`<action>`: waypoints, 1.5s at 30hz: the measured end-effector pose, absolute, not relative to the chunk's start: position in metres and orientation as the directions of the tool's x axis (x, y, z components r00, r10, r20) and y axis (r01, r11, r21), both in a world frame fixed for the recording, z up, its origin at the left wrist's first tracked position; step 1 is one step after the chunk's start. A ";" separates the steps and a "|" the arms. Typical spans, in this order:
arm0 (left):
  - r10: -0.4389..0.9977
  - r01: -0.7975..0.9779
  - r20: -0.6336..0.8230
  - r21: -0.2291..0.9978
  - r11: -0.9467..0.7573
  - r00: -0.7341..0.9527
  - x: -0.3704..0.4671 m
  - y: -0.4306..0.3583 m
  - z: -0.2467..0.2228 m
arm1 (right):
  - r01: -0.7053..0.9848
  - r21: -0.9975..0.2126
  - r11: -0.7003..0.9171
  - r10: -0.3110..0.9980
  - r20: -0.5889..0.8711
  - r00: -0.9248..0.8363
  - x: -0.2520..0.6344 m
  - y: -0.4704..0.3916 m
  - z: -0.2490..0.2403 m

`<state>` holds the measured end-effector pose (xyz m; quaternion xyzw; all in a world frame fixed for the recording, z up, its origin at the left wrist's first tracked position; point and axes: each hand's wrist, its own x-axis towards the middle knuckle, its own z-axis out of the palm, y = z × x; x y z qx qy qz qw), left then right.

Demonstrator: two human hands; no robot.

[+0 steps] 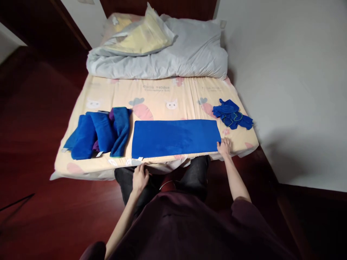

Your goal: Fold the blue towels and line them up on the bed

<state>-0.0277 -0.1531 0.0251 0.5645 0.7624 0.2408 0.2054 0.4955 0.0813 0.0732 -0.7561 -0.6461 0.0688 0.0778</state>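
A blue towel (176, 137), folded into a long flat rectangle, lies near the front edge of the bed, with a small white tag at its lower left. My right hand (225, 147) rests at the towel's right end, thumb side touching its edge and fingers apart. Near my left thigh, just below the bed edge, is my left hand (140, 177), its fingers loosely bent and apart, with nothing visible in them. Left of the flat towel is a group of folded blue towels (101, 131) with bits of purple among them. A crumpled blue cloth (230, 112) with green edging lies at the right.
The bed (114, 90) has a printed sheet with carrots and rabbits. A grey quilt (195, 47) is bunched at the far end, with a pale yellow pillow (143, 38) on it. A white wall (292, 90) stands to the right; dark red floor (40, 119) to the left.
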 end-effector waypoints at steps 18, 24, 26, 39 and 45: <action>0.692 -0.681 -0.709 0.441 0.584 0.135 0.182 -0.072 0.023 | 0.852 -0.367 0.373 0.720 -0.464 -0.515 0.227 0.253 0.097; 0.659 -0.744 -0.741 0.367 0.558 0.128 0.182 -0.068 0.027 | 0.864 -0.364 0.349 0.826 -0.316 -0.467 0.232 0.255 0.070; 0.651 -0.783 -0.750 0.332 0.527 0.119 0.185 -0.066 0.032 | 0.869 -0.338 0.360 0.857 -0.249 -0.452 0.234 0.256 0.065; 0.514 -0.937 -0.858 0.176 0.302 0.004 0.209 -0.035 0.040 | 0.870 -0.223 0.441 0.832 -0.261 -0.489 0.216 0.287 0.065; 0.529 -0.943 -0.849 0.170 0.285 0.006 0.211 -0.032 0.039 | 0.892 -0.257 0.371 0.831 -0.338 -0.442 0.213 0.304 0.068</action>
